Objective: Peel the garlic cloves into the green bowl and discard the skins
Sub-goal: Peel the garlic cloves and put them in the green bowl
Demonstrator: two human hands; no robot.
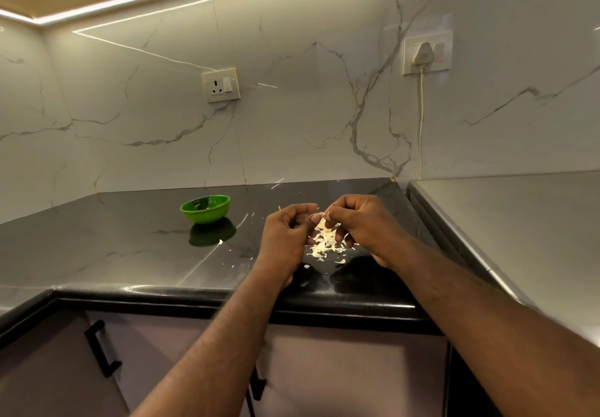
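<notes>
Both hands meet above the black counter (pixel 113 254). My left hand (pixel 285 235) and my right hand (pixel 360 225) pinch a small garlic clove (pixel 319 218) between their fingertips, and a bit of pale skin sticks out from it. Below the hands lies a pile of white garlic skins (pixel 324 244) on the counter. The green bowl (pixel 205 209) stands to the left of the hands, well apart from them; its inside looks mostly dark with something pale in it.
Loose skin flakes (pixel 220 242) are scattered near the bowl and the counter's front edge. A marble wall with a socket (pixel 220 85) and a plugged white cable (pixel 421 118) rises behind. A grey steel surface (pixel 519 215) adjoins on the right. Cabinet handles (pixel 100 348) are below.
</notes>
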